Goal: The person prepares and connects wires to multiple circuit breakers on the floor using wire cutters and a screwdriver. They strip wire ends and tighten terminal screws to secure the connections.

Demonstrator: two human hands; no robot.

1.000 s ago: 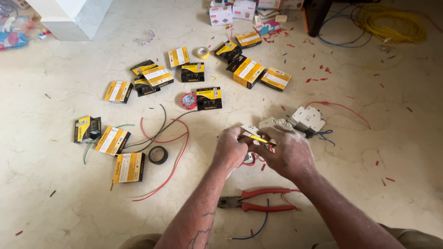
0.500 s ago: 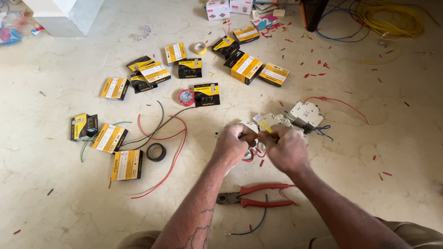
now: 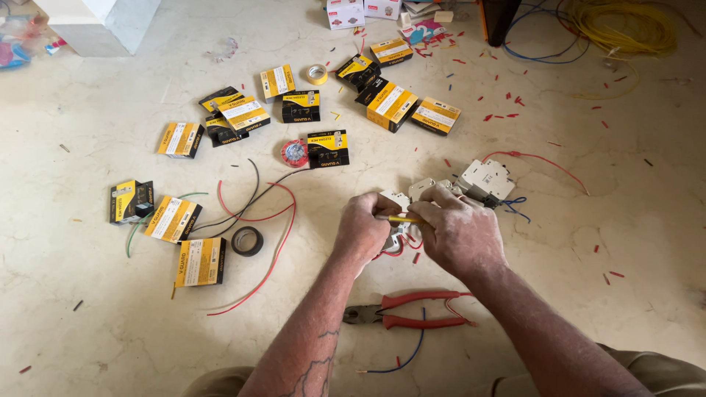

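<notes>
My left hand and my right hand meet over the floor, both closed on a short yellow wire held level between them. Just beyond the knuckles lie white circuit breakers in a row; red and blue wires run from them. Under the hands a bit of red wire shows. Red-handled pliers lie on the floor near my forearms.
Several yellow-and-black small boxes are scattered on the marble floor. A black tape roll, a red tape roll and a yellow tape roll lie among red, black and green wires. A yellow cable coil sits far right.
The hands stayed together on the yellow wire near the breakers, with only small shifts of the fingers. The view has moved slightly.
</notes>
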